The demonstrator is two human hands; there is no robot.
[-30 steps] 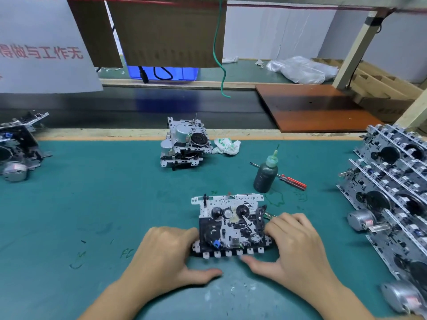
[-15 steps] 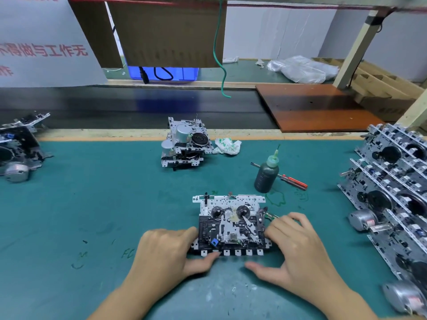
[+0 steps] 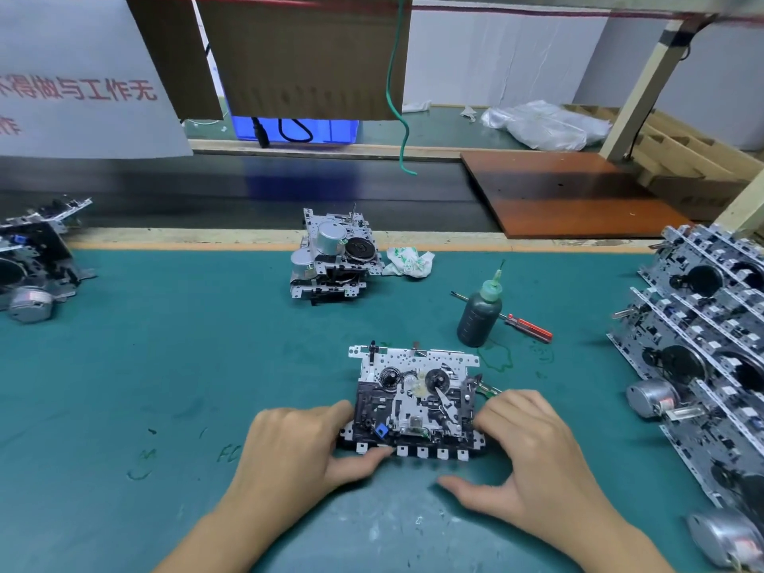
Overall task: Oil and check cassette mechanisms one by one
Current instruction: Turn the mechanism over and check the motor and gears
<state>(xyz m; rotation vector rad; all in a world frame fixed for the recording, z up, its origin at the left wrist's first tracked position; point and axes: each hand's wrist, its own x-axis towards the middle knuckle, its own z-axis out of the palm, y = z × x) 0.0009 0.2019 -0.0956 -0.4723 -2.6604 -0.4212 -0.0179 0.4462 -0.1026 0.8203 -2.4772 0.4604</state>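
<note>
Cassette mechanism (image 3: 415,401): flat on the green mat (image 3: 165,366), long axis left-right, key row toward the person. Left hand (image 3: 302,442) grips its left end, thumb on a key; right hand (image 3: 533,444) curls round its right end, thumb spread apart. Oil bottle (image 3: 479,314) stands beyond-right of it, bare mat between. Sign (image 3: 74,76) beyond-left: partly readable red Chinese characters.

- Your left hand (image 3: 295,442) is bare: you wear no glove, ring or finger cot on it.
- Your right hand (image 3: 533,452) is just as bare, its knuckles and thumb uncovered.
- Both of your forearms show bare down to the bottom edge of the view; no sleeve, cuff, watch or wrist strap shows on either.
- Your fingertips are mostly hidden from this camera, so the nails cannot be made out.
</note>
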